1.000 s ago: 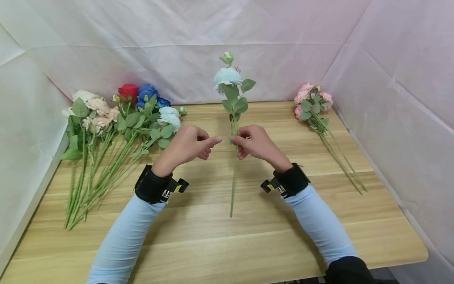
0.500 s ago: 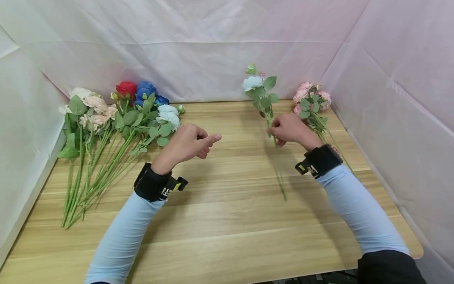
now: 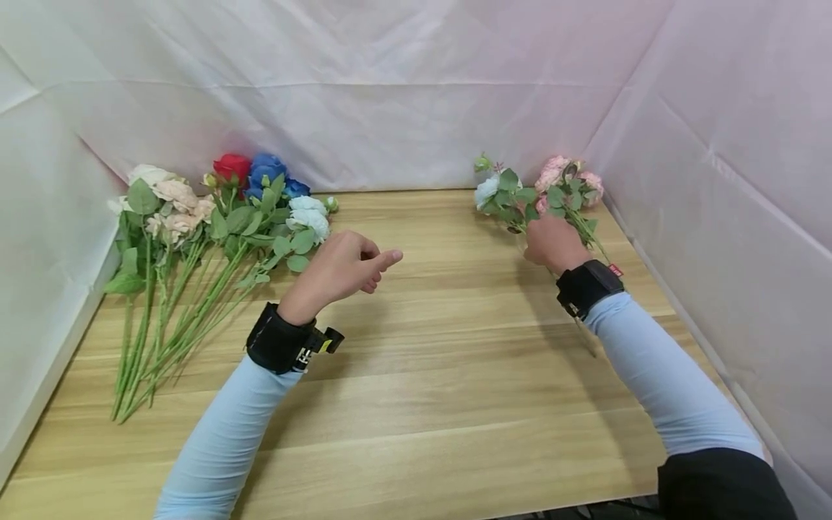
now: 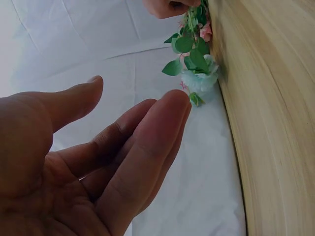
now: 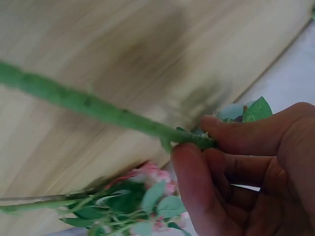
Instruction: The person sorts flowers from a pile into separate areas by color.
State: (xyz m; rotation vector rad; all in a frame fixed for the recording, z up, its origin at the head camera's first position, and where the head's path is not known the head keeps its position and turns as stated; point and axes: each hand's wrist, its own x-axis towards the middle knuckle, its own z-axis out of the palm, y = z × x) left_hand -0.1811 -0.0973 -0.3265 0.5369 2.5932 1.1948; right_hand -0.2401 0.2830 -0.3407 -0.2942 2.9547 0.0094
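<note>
Between thumb and fingers, my right hand (image 3: 555, 244) pinches the green stem (image 5: 98, 108) of a pale blue artificial flower (image 3: 487, 191). Its bloom and leaves lie low over the table's back right, just left of the pink flowers (image 3: 552, 173). In the right wrist view the pink flowers (image 5: 152, 177) show below the held stem. My left hand (image 3: 344, 267) hovers over the middle left of the table, holding nothing. Its thumb and fingers stand apart, loosely bent, in the left wrist view, where the pale blue bloom (image 4: 201, 78) appears beyond the fingertips.
A row of artificial flowers lies at the left: cream ones (image 3: 175, 202), a red rose (image 3: 232, 166), blue ones (image 3: 265, 172) and pale blue ones (image 3: 309, 215), stems toward the front. White cloth (image 3: 390, 130) hangs behind the wooden table (image 3: 416, 404).
My right hand has carried the pale blue flower from the table's middle rightward and lowered it beside the pink flowers. The left hand has stayed nearly still.
</note>
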